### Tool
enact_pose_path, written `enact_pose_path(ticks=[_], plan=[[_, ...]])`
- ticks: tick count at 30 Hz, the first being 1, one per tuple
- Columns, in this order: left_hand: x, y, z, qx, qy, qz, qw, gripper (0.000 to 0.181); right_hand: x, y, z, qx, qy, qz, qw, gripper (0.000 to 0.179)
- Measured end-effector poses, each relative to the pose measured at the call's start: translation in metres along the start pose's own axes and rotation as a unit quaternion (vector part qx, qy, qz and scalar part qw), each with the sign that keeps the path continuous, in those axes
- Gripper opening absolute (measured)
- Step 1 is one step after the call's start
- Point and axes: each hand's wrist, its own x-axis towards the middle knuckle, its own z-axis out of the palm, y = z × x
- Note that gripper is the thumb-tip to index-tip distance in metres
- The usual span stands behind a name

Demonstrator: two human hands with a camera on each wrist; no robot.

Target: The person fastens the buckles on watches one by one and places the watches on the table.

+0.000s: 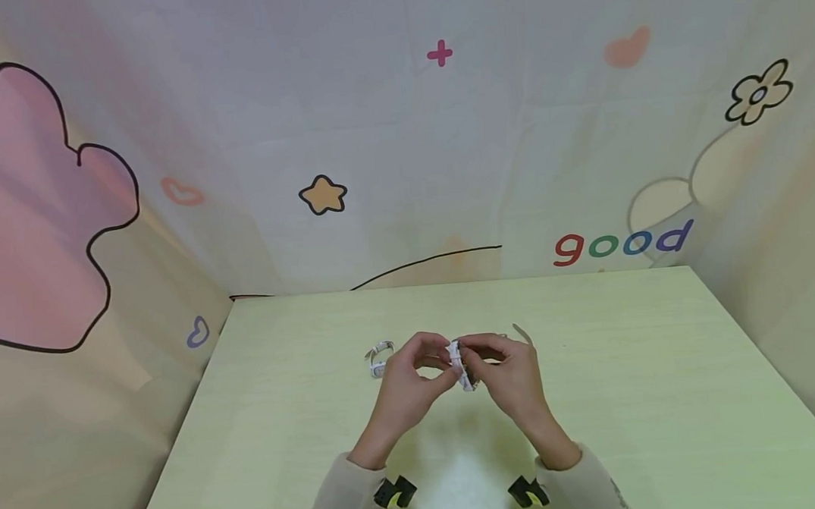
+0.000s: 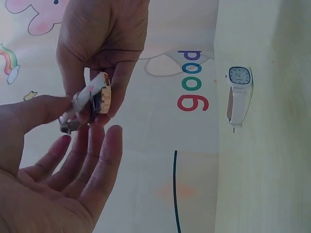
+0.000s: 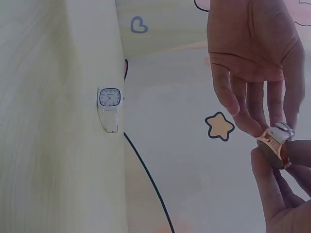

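Note:
Between both hands, raised above the table, is a wristwatch (image 1: 456, 354) with a white strap and a gold-coloured case (image 2: 105, 94). My left hand (image 1: 408, 380) pinches the white strap, thumb on one side and fingertips on the other. From the opposite side my right hand (image 1: 515, 375) grips the watch by its case, which shows edge-on in the left wrist view. The strap is bent into a loop near the left thumb, and its buckle end is blurred there. Fingers cover part of the watch in the head view.
A second white-strapped watch (image 1: 378, 370) with a squarish dial rests on the table (image 1: 286, 442), left of the hands. Behind the right hand lies a third watch (image 2: 239, 75), mostly hidden in the head view. A printed cloth (image 1: 388, 134) hangs behind the table.

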Motion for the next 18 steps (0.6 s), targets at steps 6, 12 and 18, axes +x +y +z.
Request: enact_pose_path(ticks=[6, 12, 18], plan=[[-0.0003, -0.0030, 0.0011, -0.025, -0.011, -0.015, 0.9995, 0.032, -0.0001, -0.0016, -0.0002, 0.016, 0.001, 0.005, 0.9999, 0.013], [0.0010, -0.0009, -0.0012, -0.001, 0.031, 0.000, 0.9995, 0.026, -0.0004, -0.0025, -0.0033, 0.039, -0.003, 0.023, 0.9990, 0.018], [0.0053, -0.0047, -0.0066, 0.036, 0.078, 0.010, 0.9963, 0.019, 0.0020, 0.0001, -0.0032, 0.043, -0.026, 0.026, 0.9984, 0.019]])
